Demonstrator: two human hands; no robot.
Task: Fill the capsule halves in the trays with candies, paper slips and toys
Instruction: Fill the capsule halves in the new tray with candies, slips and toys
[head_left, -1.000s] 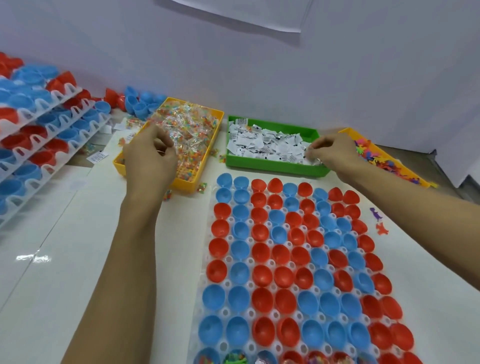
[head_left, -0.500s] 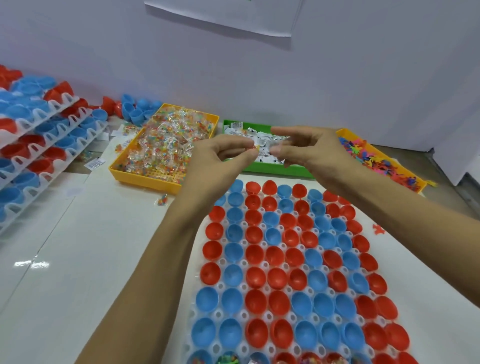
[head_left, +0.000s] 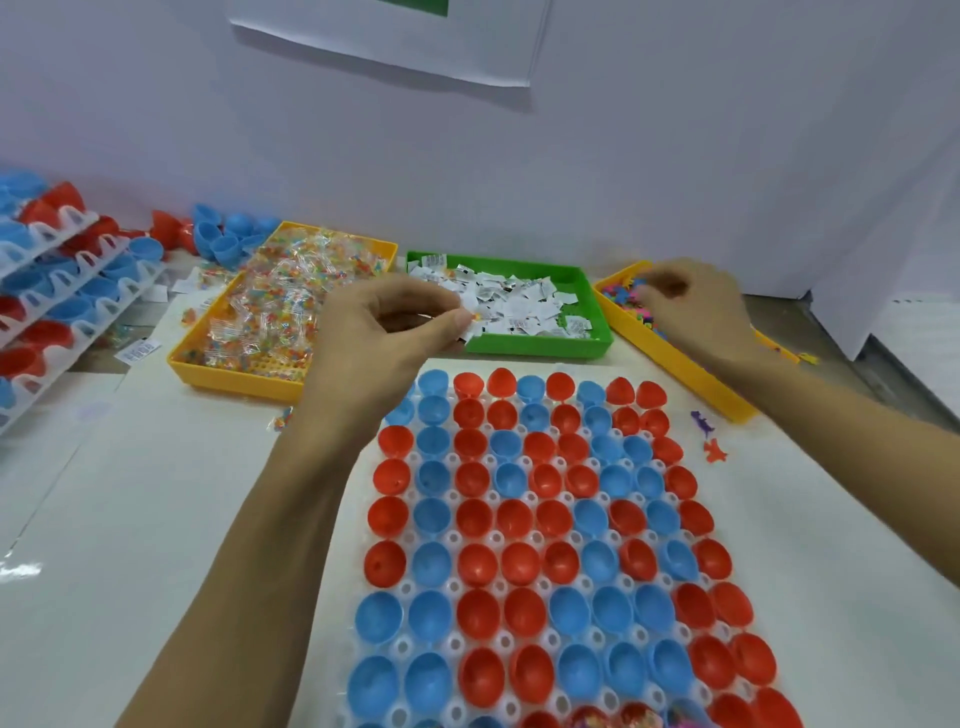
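Note:
A white tray (head_left: 402, 645) of red and blue capsule halves (head_left: 519, 519) lies in front of me; a few halves at its near edge hold contents. My left hand (head_left: 395, 332) hovers over the tray's far left corner and pinches a small candy and a paper slip (head_left: 470, 326) between thumb and fingers. My right hand (head_left: 691, 306) reaches into the yellow toy tray (head_left: 675, 364), its fingers curled down among the coloured toys (head_left: 631, 299). What those fingers hold is hidden.
A yellow tray (head_left: 234, 382) of wrapped candies (head_left: 280, 306) and a green tray (head_left: 535, 347) of paper slips (head_left: 519, 306) stand behind the capsules. Stacked capsule trays (head_left: 52, 291) fill the left. Loose toys (head_left: 709, 436) and a stray candy (head_left: 280, 418) lie on the table.
The hands met over the tray and have parted. My left hand stays near the green tray with the candy and slip. My right hand has moved right into the toy tray.

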